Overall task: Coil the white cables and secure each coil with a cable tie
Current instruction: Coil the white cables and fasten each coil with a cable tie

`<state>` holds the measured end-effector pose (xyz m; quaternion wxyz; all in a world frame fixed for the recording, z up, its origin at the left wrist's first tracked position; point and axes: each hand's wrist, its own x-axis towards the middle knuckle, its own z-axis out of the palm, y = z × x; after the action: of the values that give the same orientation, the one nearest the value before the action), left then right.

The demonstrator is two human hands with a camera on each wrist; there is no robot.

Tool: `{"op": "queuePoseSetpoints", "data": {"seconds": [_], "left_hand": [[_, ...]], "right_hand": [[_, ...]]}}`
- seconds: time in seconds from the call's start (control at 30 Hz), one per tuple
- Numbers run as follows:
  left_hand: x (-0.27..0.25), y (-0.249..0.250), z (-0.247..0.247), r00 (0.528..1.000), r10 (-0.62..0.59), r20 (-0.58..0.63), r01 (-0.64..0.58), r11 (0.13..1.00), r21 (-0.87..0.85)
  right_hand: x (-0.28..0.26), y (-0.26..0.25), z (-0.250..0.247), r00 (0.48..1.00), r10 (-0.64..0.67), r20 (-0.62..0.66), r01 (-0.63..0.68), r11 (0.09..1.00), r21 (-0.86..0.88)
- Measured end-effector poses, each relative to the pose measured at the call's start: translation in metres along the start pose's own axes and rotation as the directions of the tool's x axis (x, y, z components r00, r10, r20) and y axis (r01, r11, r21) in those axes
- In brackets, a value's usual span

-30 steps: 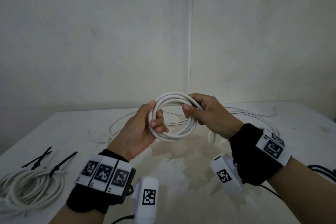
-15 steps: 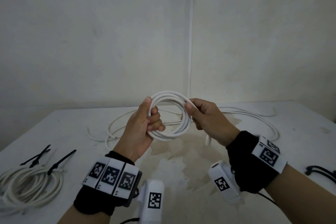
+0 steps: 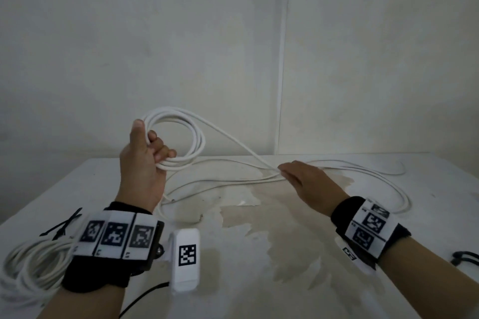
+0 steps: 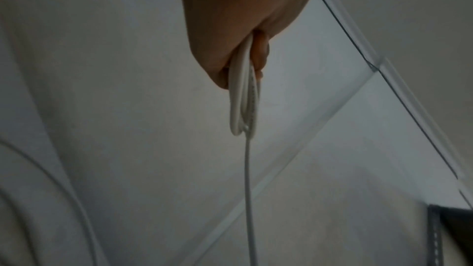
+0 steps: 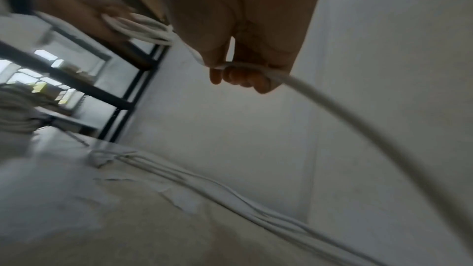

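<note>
My left hand point(image 3: 147, 147) is raised above the table and grips a coil of white cable point(image 3: 191, 134) of several loops; the left wrist view shows the loops point(image 4: 243, 96) pinched between thumb and fingers. From the coil one strand point(image 3: 233, 140) runs down to the right into my right hand point(image 3: 293, 173), low over the table. In the right wrist view its fingers point(image 5: 240, 78) curl round the white cable point(image 5: 332, 104). More slack cable point(image 3: 375, 176) lies looped on the table point(image 3: 259, 254) behind and to the right of that hand.
A finished white coil point(image 3: 28, 264) lies at the table's front left, with black cable ties point(image 3: 62, 225) beside it. A dark cord point(image 3: 466, 258) sits at the right edge. The tabletop has a peeling stained patch point(image 3: 272, 210). A wall stands close behind.
My right hand has let go of the coil and slid down and right along the strand to the tabletop. My left hand has lifted the coil higher and to the left.
</note>
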<state>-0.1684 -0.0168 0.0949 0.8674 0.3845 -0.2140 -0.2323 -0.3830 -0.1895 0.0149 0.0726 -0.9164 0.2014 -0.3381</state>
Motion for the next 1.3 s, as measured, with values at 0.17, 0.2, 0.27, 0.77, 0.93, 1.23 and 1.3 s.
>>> {"op": "queuePoseSetpoints", "data": {"seconds": [0.17,0.2,0.27,0.77,0.93,1.23,1.3], "left_hand": [[0.008,-0.007,0.002,0.984,0.154,-0.085,-0.128,0.959,0.253],[0.008,-0.01,0.002,0.982,0.169,-0.082,-0.139,0.947,0.288],[0.006,-0.017,0.003,0.982,0.177,-0.07,-0.147,0.938,0.314],[-0.031,-0.065,0.003,0.959,-0.017,0.284,-0.189,0.71,0.679],[-0.044,-0.07,0.011,0.924,-0.204,0.323,-0.06,0.757,0.65],[-0.054,-0.062,0.033,0.876,-0.325,0.356,0.044,0.79,0.611],[-0.057,-0.061,0.033,0.868,-0.346,0.356,0.073,0.8,0.596]], "right_hand": [[0.004,-0.038,0.017,0.922,-0.386,-0.035,0.373,0.908,-0.191],[0.006,-0.047,0.017,0.901,-0.434,-0.031,0.42,0.886,-0.196],[0.009,-0.058,0.022,0.862,-0.507,-0.004,0.494,0.842,-0.215],[0.039,-0.089,0.023,0.842,-0.538,-0.028,0.537,0.843,-0.034],[0.041,-0.083,0.005,0.963,-0.268,0.0,0.26,0.935,0.241],[0.042,-0.068,-0.015,0.959,-0.197,-0.202,0.256,0.908,0.333],[0.042,-0.064,-0.018,0.978,-0.122,-0.168,0.18,0.903,0.39]]}}
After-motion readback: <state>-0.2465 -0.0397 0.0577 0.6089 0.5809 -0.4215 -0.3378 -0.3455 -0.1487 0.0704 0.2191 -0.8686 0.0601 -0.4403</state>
